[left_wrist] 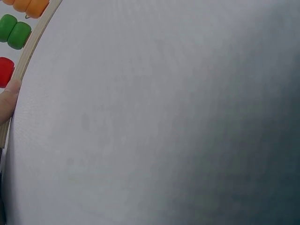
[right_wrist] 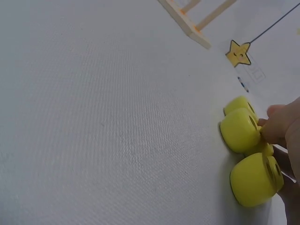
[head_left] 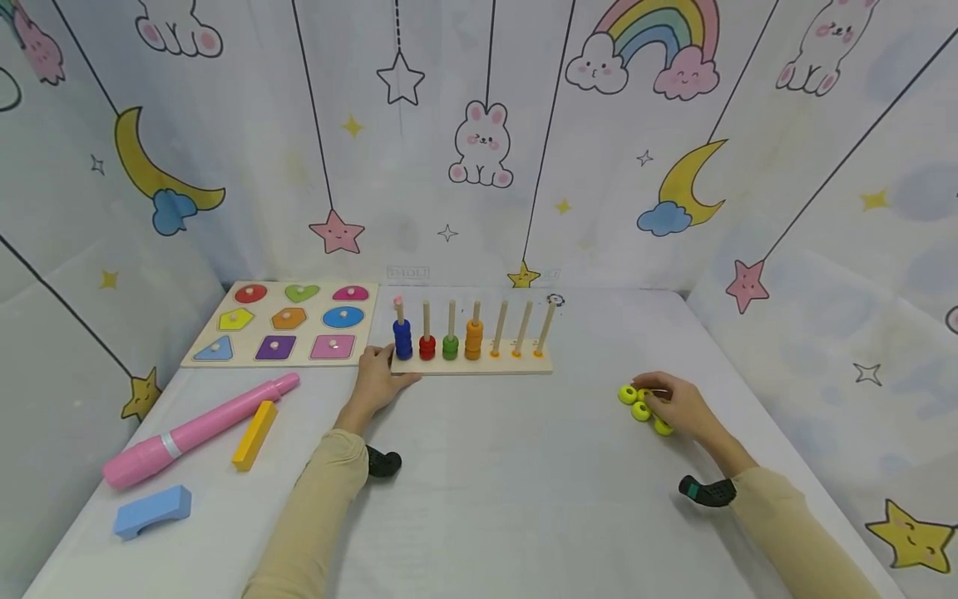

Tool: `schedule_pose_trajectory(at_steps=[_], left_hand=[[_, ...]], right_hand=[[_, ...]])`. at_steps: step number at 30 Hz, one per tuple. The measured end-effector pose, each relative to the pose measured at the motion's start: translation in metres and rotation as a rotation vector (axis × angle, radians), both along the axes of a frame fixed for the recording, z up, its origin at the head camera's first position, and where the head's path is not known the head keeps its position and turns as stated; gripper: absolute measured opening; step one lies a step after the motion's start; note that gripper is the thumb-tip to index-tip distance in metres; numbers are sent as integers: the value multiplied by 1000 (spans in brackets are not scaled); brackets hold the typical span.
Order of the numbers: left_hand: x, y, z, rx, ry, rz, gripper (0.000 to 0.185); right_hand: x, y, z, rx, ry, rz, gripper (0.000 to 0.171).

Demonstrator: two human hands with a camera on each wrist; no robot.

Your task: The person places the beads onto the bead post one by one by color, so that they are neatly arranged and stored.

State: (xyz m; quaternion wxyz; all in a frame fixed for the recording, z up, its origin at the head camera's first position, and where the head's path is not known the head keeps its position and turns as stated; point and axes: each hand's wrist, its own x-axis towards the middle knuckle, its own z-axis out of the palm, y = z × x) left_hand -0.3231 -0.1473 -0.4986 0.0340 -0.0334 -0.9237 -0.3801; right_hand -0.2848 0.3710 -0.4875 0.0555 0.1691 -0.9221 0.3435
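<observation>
**Operator:** Sleeves came first in the head view, beige, one on each forearm. Where were the hands?

**Inspector:** Left hand [head_left: 380, 376] rested at the left end of the flat wooden peg rack [head_left: 471, 363], fingers curled against the base edge by the blue ring stack [head_left: 402, 339] — holding the base, nothing lifted. Right hand [head_left: 677, 404] lay well apart from it on the white tabletop [head_left: 509, 482], fingertips [right_wrist: 277, 125] on the cluster of yellow plastic rings [head_left: 642, 406].

**Operator:** Grip state on the right?

**Inspector:** Fingers were bent over the yellow rings and touching one of them; the right wrist view showed contact on the middle ring [right_wrist: 240, 130], but whether it was pinched could not be told.

**Operator:** Relation between rings and rack?

**Inspector:** Rings lay on their sides to the right of the rack and nearer the person. Red [head_left: 427, 347], green [head_left: 450, 346] and orange [head_left: 474, 339] stacks filled the next pegs; three bare pegs [head_left: 523, 328] stood upright at the rack's right end — the end nearer the right hand.
</observation>
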Motion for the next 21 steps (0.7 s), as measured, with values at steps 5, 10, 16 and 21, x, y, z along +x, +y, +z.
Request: schedule_pose_trajectory(at_steps=[5, 10, 16, 21], left_hand=[[-1, -1, -3, -17, 11, -3, 82], [1, -2, -5, -3, 50, -9, 83], [1, -1, -6, 8, 56, -4, 86], [2, 0, -1, 0, 2, 4, 81]], right_hand=[[6, -1, 1, 23, 6, -8, 33], [3, 1, 1, 53, -18, -5, 32], [-10, -2, 10, 56, 13, -36, 30], [-29, -22, 28, 23, 102, -28, 30]])
